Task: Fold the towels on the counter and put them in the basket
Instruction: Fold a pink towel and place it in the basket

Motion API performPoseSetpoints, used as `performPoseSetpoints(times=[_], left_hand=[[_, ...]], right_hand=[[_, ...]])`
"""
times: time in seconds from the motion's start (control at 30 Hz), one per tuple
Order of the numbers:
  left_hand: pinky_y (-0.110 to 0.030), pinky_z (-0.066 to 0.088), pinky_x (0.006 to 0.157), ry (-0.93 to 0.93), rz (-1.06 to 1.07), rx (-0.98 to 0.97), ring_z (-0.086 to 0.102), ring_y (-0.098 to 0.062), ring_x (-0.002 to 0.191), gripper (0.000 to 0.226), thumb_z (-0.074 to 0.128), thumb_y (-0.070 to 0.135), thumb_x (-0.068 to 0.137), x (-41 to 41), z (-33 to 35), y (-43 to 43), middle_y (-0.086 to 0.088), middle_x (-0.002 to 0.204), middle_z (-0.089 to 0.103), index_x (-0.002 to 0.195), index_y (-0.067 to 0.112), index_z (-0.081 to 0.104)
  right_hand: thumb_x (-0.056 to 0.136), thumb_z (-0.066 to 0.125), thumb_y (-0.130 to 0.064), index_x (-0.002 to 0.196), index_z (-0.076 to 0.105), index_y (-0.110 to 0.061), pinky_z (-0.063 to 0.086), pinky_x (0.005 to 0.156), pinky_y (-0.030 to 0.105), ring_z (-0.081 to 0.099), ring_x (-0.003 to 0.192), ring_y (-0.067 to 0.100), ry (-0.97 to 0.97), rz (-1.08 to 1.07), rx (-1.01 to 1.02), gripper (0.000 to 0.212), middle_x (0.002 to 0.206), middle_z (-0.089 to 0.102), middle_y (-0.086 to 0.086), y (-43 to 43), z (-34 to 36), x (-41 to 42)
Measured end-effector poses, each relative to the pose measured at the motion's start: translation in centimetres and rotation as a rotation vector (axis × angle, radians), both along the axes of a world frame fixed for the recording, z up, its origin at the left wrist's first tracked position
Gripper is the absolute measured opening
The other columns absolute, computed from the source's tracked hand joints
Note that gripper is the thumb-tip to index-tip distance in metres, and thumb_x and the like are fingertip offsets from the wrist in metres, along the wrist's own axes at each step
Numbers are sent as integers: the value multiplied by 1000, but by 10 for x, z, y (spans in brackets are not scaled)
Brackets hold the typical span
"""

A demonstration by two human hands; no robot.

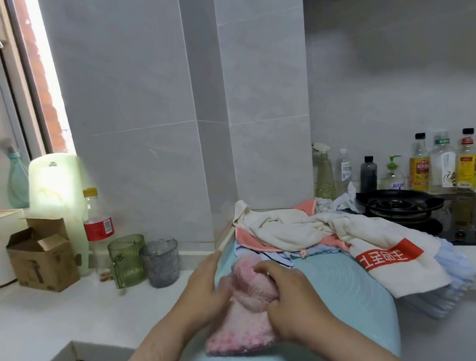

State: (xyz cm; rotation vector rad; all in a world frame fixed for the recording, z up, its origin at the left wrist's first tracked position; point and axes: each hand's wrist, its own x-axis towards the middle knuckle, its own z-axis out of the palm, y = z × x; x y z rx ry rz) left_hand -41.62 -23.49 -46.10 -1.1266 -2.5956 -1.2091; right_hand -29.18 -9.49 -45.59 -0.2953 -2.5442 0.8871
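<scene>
A fuzzy pink towel (245,321) lies bunched on a light blue mat (338,282) on the counter in front of me. My right hand (288,299) grips the towel's right side, fingers curled into the fabric. My left hand (206,287) lies against its left side with straight fingers. Behind them is a heap of towels: a cream one with a red printed band (372,240), a salmon one (248,236) and pale blue ones (456,265) hanging over the counter edge. No basket is in view.
A green cup (128,260) and a grey cup (160,261) stand left of the mat, with a cardboard box (43,259) and bottle behind. The gas hob (401,207) and several bottles (444,162) are at the right. White counter (35,319) extends left.
</scene>
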Motion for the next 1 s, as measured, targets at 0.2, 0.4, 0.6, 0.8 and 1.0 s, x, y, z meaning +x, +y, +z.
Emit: performPoseSetpoints(times=[0.2, 0.4, 0.6, 0.8, 1.0], left_hand=[[-17, 49, 74, -373, -314, 117, 64, -6, 94, 51, 58, -16, 64, 7, 59, 7, 10, 93, 70, 99, 19, 70], [-32, 55, 66, -623, -360, 457, 67, -26, 76, 38, 58, 0, 61, 38, 77, 21, -18, 87, 70, 97, 2, 68], [-37, 56, 62, -951, -215, 495, 69, -33, 71, 23, 53, -4, 83, 42, 66, 33, -23, 85, 69, 104, -4, 62], [-35, 58, 71, -939, -14, 200, 67, -27, 79, 27, 55, -10, 81, 14, 25, 46, -17, 91, 72, 106, -3, 65], [-19, 23, 38, -618, 99, -20, 38, -12, 40, 17, 67, -7, 73, 3, 18, 60, -4, 54, 55, 78, 7, 60]], right_hand=[[71, 47, 1, 127, 57, -45, 30, 94, 12, 38, 107, -1, 151, 169, 208, 73, 116, 58, -24, 22, 38, 29], [65, 84, -31, 125, 52, -36, 51, 88, 30, 60, 106, 9, 276, 53, -629, 68, 116, 63, -11, 51, 46, 58], [70, 71, -4, 104, 67, -3, 57, 70, 35, 71, 86, 29, 52, 96, -998, 34, 98, 75, 15, 59, 24, 59], [64, 67, -7, 85, 65, -7, 37, 49, 19, 50, 61, 16, -206, -113, -681, 21, 77, 64, 6, 84, 20, 43], [74, 55, 11, 76, 64, -6, 44, 46, 21, 59, 56, 20, -309, -195, -509, 19, 65, 65, 11, 100, 9, 23]])
